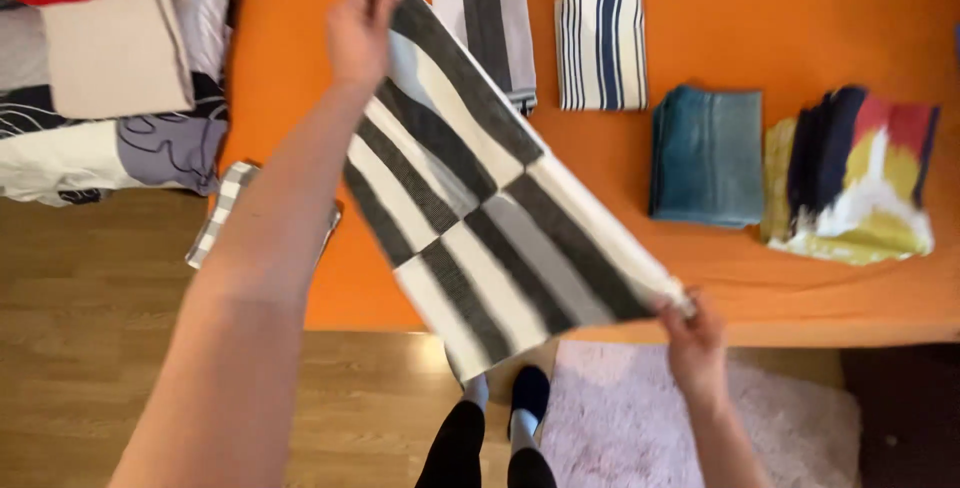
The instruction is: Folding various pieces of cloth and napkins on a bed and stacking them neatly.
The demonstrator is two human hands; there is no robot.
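Above the orange bed (760, 8), the left hand (358, 26) reaches far forward, arm outstretched, fingers pinched shut on one corner of a black, grey and white striped cloth (480, 208). Nearer the body, the right hand (693, 336) pinches the opposite corner, holding the cloth taut and slanting.

One view only, from the person's head, looking steeply down and forward. It sits close over the arms: the left forearm fills the lower left of the frame, and the striped cloth (490, 188) is stretched across the middle just below the lens. Beyond lies the orange bed (780, 18), reaching the top edge. At the bottom the wooden floor (90, 348), the pink rug (620, 418) and the person's own feet show.
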